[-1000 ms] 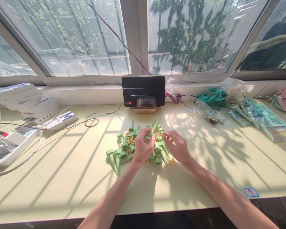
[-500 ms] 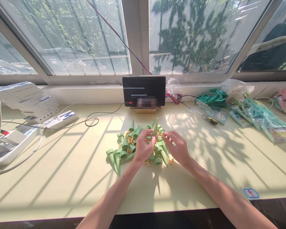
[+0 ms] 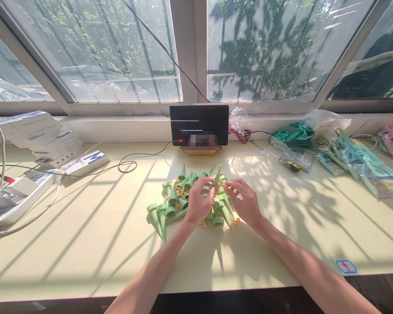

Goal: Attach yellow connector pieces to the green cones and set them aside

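Note:
My left hand [image 3: 199, 201] pinches a green plant watering spike [image 3: 217, 175] above the pile, its point up and leaning a little to the right. Close by on the right, my right hand [image 3: 247, 201] has its thumb and fingertips closed on a small yellow plastic piece [image 3: 223, 185], at the spike's lower end. Whether that piece sits in the spike or only touches it, I cannot tell. Under and around both hands lie several more green spikes [image 3: 161, 213], pointing various ways. Small yellow-tan pieces [image 3: 180, 192] are mixed in among them, partly hidden by my left hand.
Behind the pile a dark tablet [image 3: 199, 124] stands on a small brown stand [image 3: 201, 152]. White boxes [image 3: 87, 163], a power strip [image 3: 29, 198] and cables occupy the left. On the right are a green plastic bag [image 3: 294, 133] and packaged teal items [image 3: 353, 155].
The held spike's tip has tilted to the right. Both hands keep their grips and have barely moved; the whole view has shifted slightly.

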Motion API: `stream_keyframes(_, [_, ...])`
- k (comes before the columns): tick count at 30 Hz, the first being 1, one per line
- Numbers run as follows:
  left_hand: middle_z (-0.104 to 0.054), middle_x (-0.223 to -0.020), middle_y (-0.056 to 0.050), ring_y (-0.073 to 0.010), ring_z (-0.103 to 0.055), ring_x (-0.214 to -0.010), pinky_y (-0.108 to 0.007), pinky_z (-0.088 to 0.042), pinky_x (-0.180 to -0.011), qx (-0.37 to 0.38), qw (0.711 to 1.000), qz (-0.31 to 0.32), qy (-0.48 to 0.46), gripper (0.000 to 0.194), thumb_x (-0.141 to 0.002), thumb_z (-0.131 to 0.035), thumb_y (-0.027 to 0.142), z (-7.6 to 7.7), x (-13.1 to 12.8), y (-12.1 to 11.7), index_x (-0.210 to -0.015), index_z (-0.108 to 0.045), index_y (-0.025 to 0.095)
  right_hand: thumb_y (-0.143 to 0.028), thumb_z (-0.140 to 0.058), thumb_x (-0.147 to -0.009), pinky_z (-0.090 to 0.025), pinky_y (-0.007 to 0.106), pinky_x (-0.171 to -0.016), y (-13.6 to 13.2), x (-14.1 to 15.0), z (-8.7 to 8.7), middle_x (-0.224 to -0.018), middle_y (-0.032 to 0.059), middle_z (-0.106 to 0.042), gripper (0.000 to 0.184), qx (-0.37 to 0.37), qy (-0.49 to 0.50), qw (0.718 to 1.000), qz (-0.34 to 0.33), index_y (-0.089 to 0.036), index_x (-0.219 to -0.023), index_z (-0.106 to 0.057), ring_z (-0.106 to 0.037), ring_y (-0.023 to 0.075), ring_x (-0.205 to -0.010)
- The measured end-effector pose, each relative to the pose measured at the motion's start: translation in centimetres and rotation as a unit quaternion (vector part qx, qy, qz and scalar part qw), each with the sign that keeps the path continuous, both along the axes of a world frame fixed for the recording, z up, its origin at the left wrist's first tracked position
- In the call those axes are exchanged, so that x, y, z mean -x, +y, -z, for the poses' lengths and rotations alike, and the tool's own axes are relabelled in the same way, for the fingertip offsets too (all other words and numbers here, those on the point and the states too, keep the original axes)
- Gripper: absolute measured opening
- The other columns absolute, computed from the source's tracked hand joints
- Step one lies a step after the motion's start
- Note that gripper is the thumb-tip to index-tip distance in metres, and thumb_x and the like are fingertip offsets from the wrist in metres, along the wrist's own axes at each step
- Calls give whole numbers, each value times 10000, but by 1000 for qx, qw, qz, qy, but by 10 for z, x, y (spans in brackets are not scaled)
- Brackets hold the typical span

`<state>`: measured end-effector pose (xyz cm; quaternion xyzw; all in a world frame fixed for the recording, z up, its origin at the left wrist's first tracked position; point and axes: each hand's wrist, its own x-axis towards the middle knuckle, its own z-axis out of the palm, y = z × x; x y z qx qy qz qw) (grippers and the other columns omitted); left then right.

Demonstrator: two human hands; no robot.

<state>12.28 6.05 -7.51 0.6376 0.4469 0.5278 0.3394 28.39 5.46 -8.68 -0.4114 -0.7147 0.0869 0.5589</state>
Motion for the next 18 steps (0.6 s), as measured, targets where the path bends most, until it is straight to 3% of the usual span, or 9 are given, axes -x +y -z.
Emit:
stream_keyframes(10, [-600,-1023,-62,-158,-583,-890,-245,-577,-650,-38,999,2,15,175,-885,-578,246,-1,0,0,-1049,-634,224,-259,-519,-973,-518,253,-576,0,-1,0,-910,57,-656,154,25,-2,1000,-10,-197,-983,-659,-615,136,-724])
stream_keyframes(18, [-593,-997,-49,-150,-570,-876,-240,-577,-647,-60,998,3,32,181,-877,-591,223,-1,0,-2,-1051,-637,235,-334,-434,-1007,-487,235,-578,0,-4,0,-777,30,-608,273,74,-35,997,-13,-192,-887,-634,-572,130,-685])
